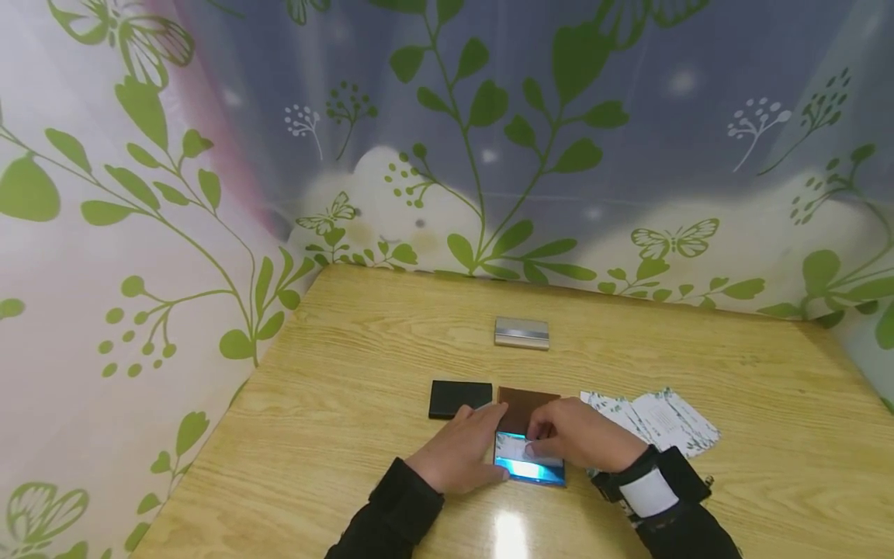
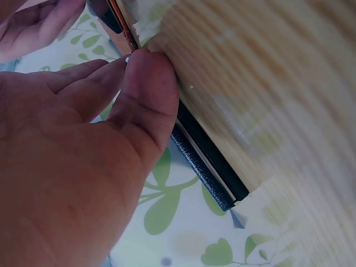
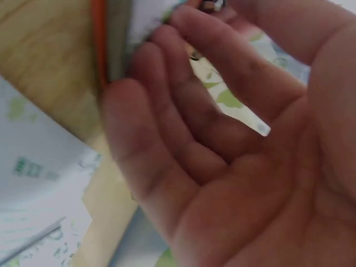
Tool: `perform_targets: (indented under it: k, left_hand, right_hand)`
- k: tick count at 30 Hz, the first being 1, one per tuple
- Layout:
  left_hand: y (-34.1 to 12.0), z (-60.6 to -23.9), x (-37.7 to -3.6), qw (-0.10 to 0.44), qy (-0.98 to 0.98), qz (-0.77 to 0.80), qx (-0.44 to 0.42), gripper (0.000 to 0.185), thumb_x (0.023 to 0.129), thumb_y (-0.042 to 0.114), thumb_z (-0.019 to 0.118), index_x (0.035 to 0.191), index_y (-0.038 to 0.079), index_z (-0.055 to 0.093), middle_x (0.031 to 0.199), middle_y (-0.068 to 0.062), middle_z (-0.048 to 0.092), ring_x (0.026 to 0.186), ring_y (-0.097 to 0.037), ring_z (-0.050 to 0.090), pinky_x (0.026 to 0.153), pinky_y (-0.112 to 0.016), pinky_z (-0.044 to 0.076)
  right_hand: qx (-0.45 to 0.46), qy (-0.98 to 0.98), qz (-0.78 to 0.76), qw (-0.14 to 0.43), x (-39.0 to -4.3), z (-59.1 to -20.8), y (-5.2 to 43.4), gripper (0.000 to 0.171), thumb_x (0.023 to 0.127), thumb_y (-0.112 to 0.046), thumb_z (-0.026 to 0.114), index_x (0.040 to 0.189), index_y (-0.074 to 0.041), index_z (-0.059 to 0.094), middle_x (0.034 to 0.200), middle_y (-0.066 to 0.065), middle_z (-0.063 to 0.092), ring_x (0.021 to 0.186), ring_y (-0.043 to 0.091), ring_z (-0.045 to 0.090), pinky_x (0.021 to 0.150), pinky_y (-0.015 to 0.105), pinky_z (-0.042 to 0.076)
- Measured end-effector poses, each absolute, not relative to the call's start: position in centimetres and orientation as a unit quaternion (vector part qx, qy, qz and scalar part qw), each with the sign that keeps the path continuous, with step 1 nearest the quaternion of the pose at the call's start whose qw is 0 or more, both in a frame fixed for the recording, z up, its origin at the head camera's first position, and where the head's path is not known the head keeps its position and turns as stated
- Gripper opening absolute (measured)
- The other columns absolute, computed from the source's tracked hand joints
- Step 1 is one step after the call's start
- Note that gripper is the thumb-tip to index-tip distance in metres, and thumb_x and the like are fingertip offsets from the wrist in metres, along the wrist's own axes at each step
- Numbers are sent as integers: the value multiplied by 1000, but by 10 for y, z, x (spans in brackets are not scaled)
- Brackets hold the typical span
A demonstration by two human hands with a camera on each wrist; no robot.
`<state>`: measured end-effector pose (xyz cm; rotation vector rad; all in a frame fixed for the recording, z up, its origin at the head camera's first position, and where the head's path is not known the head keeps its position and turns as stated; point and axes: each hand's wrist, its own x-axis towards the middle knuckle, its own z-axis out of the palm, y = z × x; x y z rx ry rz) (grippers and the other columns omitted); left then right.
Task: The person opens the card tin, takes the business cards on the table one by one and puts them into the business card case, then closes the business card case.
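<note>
A brown card case (image 1: 525,409) lies unfolded on the table, its shiny metal inside (image 1: 534,470) facing up and glowing bluish. A white card with green leaf print (image 1: 510,446) sits across that metal part. My left hand (image 1: 461,452) grips the case along its left side, thumb at the near corner and fingers at the brown cover. From the right, my right hand (image 1: 587,436) pinches the card between thumb and curled fingers. In the right wrist view, curled fingers (image 3: 167,105) reach the case's edge; the card is partly hidden behind them.
A black card case (image 1: 459,397) lies just left of the brown one, close to my left fingers. Farther back is a silver card case (image 1: 521,333). Several printed cards (image 1: 663,423) are fanned out at the right, partly under my right forearm. A patterned curtain (image 1: 447,194) borders the table.
</note>
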<state>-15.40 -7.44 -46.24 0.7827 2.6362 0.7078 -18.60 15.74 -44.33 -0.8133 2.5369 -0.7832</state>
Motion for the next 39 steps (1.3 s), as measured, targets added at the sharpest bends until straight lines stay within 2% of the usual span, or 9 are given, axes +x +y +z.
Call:
perform_targets:
  k: [3,7,11,15,20,25,32,35,39]
  left_hand:
    - [-75,-462,-154,149,918,249,271,85,96,32,76,161,3,30,164,-10,37,151,-22,33,122,-44,24]
    - [-74,-463,-152,149,918,251,270,85,96,32,75,162,4,30,164,-10,37,150,-24,33,121,-42,27]
    - [-74,-463,-152,155,915,256,270,84,96,31,75,162,3,29,165,-11,36,152,-23,31,124,-44,21]
    - [-75,-463,-152,157,914,260,268,84,97,30,74,162,3,29,165,-11,35,153,-23,30,125,-45,19]
    - [-74,-466,-153,153,916,259,266,85,96,31,75,162,3,30,165,-9,36,150,-24,33,120,-42,29]
    - [-74,-466,-154,150,917,255,265,85,95,32,76,161,4,31,164,-8,38,146,-25,36,116,-38,35]
    - [-74,-464,-153,153,917,257,263,84,96,31,76,162,5,31,164,-7,38,145,-24,36,115,-37,36]
    - [-74,-464,-152,154,917,257,262,84,96,31,75,162,5,31,164,-8,38,146,-24,35,116,-37,35]
    - [-74,-463,-153,153,917,259,262,84,96,31,75,162,5,30,164,-8,38,147,-24,34,116,-37,35]
  right_hand:
    - [-259,914,-262,171,-187,-435,163,20,94,-27,78,106,-10,75,93,-5,69,83,14,62,72,37,54]
    - [-172,955,-202,133,-190,-422,184,43,94,-29,76,120,4,69,108,13,71,95,26,65,81,48,55]
    - [-75,979,-145,123,-195,-415,213,49,90,-27,79,112,14,65,92,16,67,79,28,60,67,44,50]
    - [-27,980,-139,138,-199,-420,237,53,84,-23,83,108,19,61,83,15,61,72,28,55,61,40,47]
    - [-14,978,-142,151,-203,-426,249,43,83,-15,85,102,17,63,77,12,58,70,27,54,59,37,45]
    - [-15,977,-145,155,-206,-428,249,21,84,-10,83,84,4,68,69,6,54,65,24,51,58,35,40]
    - [-5,979,-148,140,-207,-426,253,49,80,-17,87,104,18,62,82,18,60,74,30,54,63,40,47]
    - [-1,975,-160,154,-206,-426,256,42,82,-12,85,99,17,62,77,13,56,71,29,52,61,38,44]
    - [-9,975,-165,151,-206,-427,259,38,81,-7,84,100,18,63,79,16,60,71,29,54,62,40,46]
